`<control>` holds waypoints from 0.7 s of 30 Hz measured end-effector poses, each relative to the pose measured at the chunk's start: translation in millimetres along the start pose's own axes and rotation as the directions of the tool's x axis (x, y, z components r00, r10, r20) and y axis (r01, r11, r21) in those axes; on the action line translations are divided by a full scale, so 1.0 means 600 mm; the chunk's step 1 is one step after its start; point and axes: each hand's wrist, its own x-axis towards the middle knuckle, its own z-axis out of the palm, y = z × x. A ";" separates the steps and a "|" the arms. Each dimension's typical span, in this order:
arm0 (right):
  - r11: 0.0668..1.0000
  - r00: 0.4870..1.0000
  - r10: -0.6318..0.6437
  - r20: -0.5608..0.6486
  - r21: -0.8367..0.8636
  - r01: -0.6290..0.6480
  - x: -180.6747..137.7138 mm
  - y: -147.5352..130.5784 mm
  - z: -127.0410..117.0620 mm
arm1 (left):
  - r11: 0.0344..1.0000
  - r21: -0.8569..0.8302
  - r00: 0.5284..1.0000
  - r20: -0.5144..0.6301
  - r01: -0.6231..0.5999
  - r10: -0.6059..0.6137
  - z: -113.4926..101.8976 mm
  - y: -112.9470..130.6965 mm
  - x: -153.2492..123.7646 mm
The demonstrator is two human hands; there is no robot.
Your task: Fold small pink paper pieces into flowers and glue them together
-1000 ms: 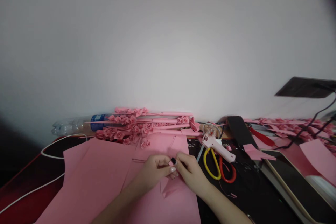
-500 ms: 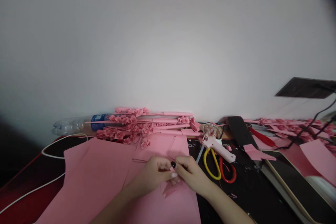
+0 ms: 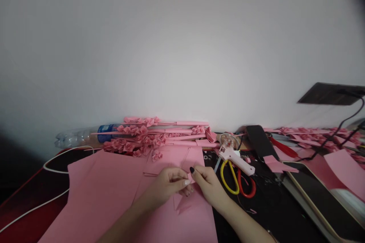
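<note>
Between my fingertips is a small piece of pink paper (image 3: 190,177), partly hidden by the fingers. My left hand (image 3: 173,185) pinches its left side between thumb and fingers. Thumb and forefinger of my right hand (image 3: 207,182) close on its right edge. Both hands hover over large pink paper sheets (image 3: 105,186). A folded pink piece (image 3: 184,205) lies on the sheets just below my fingers. Beyond the hands rests a small pink paper rose (image 3: 156,155).
Paper roses on stems (image 3: 142,133) lie along the wall beside a plastic bottle (image 3: 76,136). To the right are a pink glue gun (image 3: 236,160), scissors with yellow and red handles (image 3: 246,188), a black phone (image 3: 261,142) and a tablet-like device (image 3: 322,197). A white cable (image 3: 51,159) curves at left.
My fingertips have shifted slightly apart, and more of the small pink paper shows between them. My right thumb has tilted upward. The view has moved a little.
</note>
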 end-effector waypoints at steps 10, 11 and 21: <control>0.997 0.999 -0.041 -0.034 -0.062 0.038 -0.003 0.002 0.005 | 0.999 -0.023 0.998 -0.062 -0.023 0.021 0.008 0.008 0.000; 0.997 0.999 -0.042 -0.013 -0.066 0.041 -0.003 0.002 0.005 | 1.000 -0.010 0.997 -0.072 -0.026 0.025 0.009 0.008 0.000; 0.990 0.997 -0.076 0.002 -0.120 0.075 -0.001 -0.004 0.000 | 0.998 0.057 1.000 0.019 0.017 -0.018 0.011 -0.016 -0.002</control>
